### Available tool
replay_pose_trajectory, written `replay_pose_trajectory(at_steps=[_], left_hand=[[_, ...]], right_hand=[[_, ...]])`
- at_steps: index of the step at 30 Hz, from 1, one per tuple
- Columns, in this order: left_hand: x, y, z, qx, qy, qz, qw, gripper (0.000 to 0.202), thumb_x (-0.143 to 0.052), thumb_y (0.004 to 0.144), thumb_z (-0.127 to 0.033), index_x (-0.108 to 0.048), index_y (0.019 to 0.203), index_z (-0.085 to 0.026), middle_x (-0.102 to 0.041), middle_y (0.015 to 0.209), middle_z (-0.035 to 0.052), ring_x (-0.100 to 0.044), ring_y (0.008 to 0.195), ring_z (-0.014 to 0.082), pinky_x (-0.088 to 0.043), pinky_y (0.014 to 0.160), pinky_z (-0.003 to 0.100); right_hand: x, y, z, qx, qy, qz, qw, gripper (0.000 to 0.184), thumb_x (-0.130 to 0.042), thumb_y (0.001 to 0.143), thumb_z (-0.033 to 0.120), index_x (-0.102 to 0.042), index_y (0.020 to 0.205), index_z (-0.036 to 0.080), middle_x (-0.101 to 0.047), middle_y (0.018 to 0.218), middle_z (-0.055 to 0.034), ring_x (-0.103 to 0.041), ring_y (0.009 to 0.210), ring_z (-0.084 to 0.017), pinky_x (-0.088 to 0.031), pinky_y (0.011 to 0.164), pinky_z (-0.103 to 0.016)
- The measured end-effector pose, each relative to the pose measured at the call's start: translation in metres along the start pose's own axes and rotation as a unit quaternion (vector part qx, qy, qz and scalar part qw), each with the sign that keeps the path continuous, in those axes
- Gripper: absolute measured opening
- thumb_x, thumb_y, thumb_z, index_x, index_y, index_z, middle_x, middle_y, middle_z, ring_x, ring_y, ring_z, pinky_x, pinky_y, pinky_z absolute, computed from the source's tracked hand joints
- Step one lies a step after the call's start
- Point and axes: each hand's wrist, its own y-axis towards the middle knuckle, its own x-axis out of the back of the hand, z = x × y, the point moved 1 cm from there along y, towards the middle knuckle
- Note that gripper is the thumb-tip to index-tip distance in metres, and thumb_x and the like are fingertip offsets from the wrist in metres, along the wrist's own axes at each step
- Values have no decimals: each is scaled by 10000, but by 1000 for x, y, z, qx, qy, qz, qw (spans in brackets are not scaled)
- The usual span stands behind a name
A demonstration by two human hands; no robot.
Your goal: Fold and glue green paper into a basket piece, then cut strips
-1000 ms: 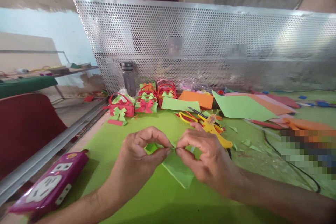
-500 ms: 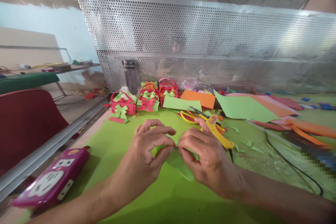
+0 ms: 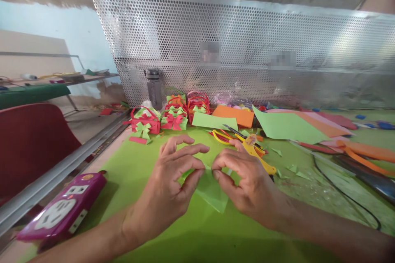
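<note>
Both my hands pinch one small piece of folded green paper [image 3: 210,191] just above the green table cover [image 3: 148,160]. My left hand [image 3: 173,181] grips its left part between thumb and forefinger, the other fingers raised. My right hand [image 3: 243,181] pinches the right part the same way. The paper's lower corner hangs down between the two hands. A yellow glue gun [image 3: 257,158] lies just behind my right hand.
Several red and green paper baskets [image 3: 160,119] stand at the back left. Yellow-handled scissors [image 3: 224,134], green and orange paper sheets [image 3: 286,127], scraps and a black cable [image 3: 339,191] lie to the right. A pink power strip [image 3: 61,211] sits front left. A perforated metal screen [image 3: 247,45] closes the back.
The two pinching hands have drawn slightly apart, and more of the green paper shows between them. The view has shifted a little.
</note>
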Motion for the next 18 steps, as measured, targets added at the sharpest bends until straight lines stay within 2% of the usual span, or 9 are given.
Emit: replay_pose_trajectory(at_steps=[13, 18], left_hand=[[-2, 2, 4, 16, 13, 18, 1000, 180, -503, 840, -102, -615, 718, -171, -646, 1116, 100, -414, 1157, 252, -369, 937, 471], [-1, 1, 4, 11, 18, 4, 1000, 177, -505, 841, -104, -619, 726, -176, -640, 1130, 95, -422, 1161, 249, -365, 949, 472]], right_hand=[[3, -3, -4, -27, -5, 33, 999, 155, -439, 834, 89, -521, 765, 201, -567, 671, 40, -526, 634, -103, -363, 891, -357], [3, -2, -5, -25, -2, 19, 999, 96, -473, 868, 164, -557, 852, 208, -639, 775, 9, -572, 717, -125, -379, 875, -349]])
